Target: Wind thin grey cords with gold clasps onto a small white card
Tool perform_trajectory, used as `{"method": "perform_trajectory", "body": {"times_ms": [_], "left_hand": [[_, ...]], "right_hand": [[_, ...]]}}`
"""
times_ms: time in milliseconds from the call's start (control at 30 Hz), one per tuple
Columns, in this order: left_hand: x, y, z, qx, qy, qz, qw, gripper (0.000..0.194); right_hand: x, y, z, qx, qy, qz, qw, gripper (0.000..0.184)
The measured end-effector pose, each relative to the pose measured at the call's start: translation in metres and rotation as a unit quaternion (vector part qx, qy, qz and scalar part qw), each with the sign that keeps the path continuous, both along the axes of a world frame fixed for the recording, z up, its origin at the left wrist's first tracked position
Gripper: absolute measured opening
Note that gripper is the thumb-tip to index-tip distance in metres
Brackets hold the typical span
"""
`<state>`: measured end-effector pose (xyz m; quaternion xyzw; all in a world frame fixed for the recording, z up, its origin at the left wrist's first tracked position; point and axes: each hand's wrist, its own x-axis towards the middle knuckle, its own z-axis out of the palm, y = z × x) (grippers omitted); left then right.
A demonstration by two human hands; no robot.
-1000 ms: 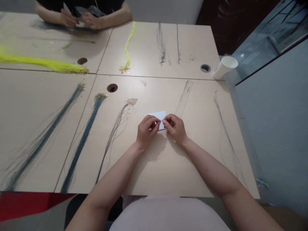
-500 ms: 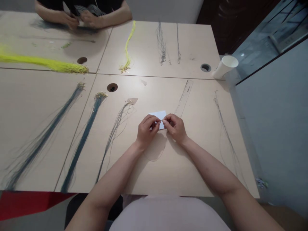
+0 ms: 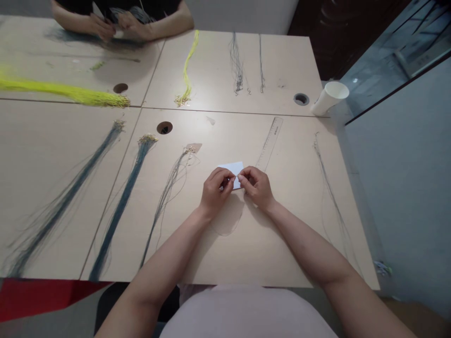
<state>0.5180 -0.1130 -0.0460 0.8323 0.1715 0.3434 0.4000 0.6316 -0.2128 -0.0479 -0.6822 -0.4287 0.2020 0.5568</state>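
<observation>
My left hand (image 3: 215, 188) and my right hand (image 3: 257, 187) meet over a small white card (image 3: 230, 166), thumbs and forefingers pinched almost tip to tip. Between them they grip a thin fishing line (image 3: 228, 234), which droops below in a loose loop. Whatever tiny piece sits at the fingertips is too small to make out. Just beyond my right hand lies a clear ruler (image 3: 270, 143). Left of my hands is a loose bunch of grey lines (image 3: 165, 195) with gold fish hooks (image 3: 190, 149) at its far end.
Two thick blue-grey line bundles (image 3: 121, 213) lie at left, and a thin strand bunch (image 3: 329, 185) at right. Yellow bundles (image 3: 70, 93) lie farther back. A white cup (image 3: 330, 97) stands at the right edge. Across the table, a co-worker's hands (image 3: 132, 27) handle something dark.
</observation>
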Motion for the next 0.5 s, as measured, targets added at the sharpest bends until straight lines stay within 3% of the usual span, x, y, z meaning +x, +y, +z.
{"method": "perform_trajectory", "body": {"times_ms": [500], "left_hand": [[0.0003, -0.0006, 0.0015, 0.002, -0.015, 0.015, 1.000, 0.002]], "right_hand": [[-0.0004, -0.0004, 0.0003, 0.001, 0.003, -0.003, 1.000, 0.016]]}}
